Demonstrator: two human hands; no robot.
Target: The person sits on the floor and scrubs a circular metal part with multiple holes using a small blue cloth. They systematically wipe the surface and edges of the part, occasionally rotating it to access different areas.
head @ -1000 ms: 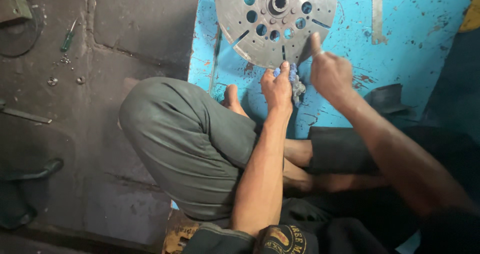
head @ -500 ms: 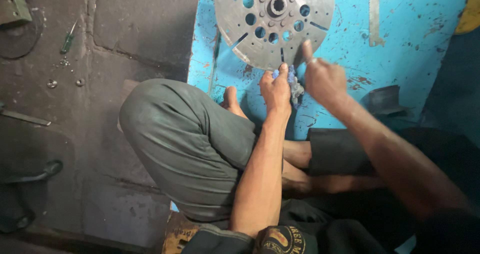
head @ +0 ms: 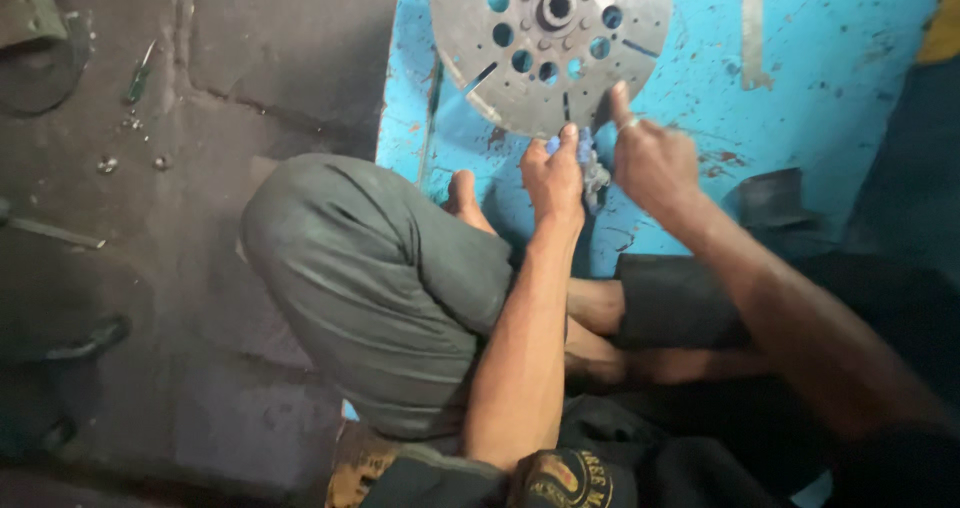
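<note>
At the near edge of the metal disc (head: 550,43), lying on the blue sheet (head: 820,78), the left hand (head: 553,180) pinches a blue rag (head: 590,163) while the right hand (head: 655,163), apparently forefinger out, touches the rim, where sharp slots could nick skin.

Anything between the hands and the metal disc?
Nothing visible. The left hand presses a blue rag to the near rim of the metal disc; the right hand has a finger on that rim.
</note>
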